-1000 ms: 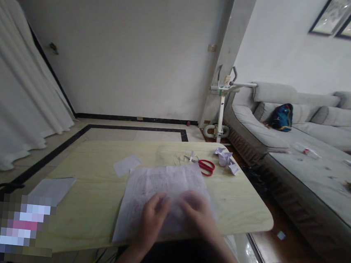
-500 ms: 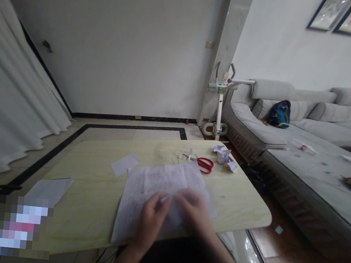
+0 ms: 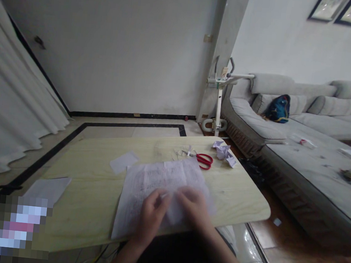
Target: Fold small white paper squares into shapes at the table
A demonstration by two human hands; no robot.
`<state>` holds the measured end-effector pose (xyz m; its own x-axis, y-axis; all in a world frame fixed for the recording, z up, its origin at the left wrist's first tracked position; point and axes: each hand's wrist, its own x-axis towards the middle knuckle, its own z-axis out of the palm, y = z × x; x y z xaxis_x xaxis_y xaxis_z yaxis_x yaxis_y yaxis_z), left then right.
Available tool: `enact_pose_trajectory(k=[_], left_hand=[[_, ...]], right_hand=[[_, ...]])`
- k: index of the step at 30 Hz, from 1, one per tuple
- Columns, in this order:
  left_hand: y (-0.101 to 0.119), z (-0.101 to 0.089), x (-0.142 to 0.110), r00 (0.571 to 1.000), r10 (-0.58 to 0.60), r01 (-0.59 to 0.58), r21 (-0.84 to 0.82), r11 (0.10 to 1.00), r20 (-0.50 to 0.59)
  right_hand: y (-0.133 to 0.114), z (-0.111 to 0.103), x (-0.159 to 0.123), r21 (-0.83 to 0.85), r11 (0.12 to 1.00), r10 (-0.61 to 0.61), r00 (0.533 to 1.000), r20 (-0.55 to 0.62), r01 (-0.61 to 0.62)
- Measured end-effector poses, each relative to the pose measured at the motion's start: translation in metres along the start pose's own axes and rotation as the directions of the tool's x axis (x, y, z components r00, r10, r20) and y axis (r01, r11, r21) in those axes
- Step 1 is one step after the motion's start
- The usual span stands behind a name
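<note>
My left hand [image 3: 153, 212] is closed in a pinch, with a bit of white paper [image 3: 164, 195] showing between thumb and forefinger. Beside it, my right hand [image 3: 193, 205] is blurred, its fingers pressed together on the paper near the left fingertips. A pale piece hangs between the hands, but its outline is smeared. Both hands are above a large creased printed sheet [image 3: 139, 186] lying on the table. Beyond that sheet's far edge lie red-handled scissors [image 3: 204, 161], with thin scraps around the blades.
The pale wooden table [image 3: 84, 209] also bears folded white paper pieces [image 3: 223, 150] at its far right corner, a small blank sheet [image 3: 124, 162] and more paper [image 3: 48, 189] at the left. A grey sofa [image 3: 303, 160] stands to the right, near a white exercise machine [image 3: 219, 106].
The whole view has shifted slightly upward in the picture. My right hand has moved a little while staying close to the left; both still pinch the paper.
</note>
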<state>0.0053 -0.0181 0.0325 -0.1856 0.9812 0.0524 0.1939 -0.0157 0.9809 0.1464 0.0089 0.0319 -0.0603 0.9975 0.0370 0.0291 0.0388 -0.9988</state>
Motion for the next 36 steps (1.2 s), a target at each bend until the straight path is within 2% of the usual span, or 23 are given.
enact_pose_trajectory(k=[29,36], left_hand=[[-0.0016,0.0009,0.0012,0.999,0.038,-0.038,-0.012,0.999,-0.016],[0.0018,0.0004,0.0011,0.998,0.055,-0.054,-0.025,0.998,0.028]], right_hand=[[-0.0021,-0.001,-0.0011,0.002,1.0,-0.024,0.999,0.038,0.024],[-0.0022,-0.0016,-0.0009,0.014,0.999,-0.041,0.997,0.071,0.04]])
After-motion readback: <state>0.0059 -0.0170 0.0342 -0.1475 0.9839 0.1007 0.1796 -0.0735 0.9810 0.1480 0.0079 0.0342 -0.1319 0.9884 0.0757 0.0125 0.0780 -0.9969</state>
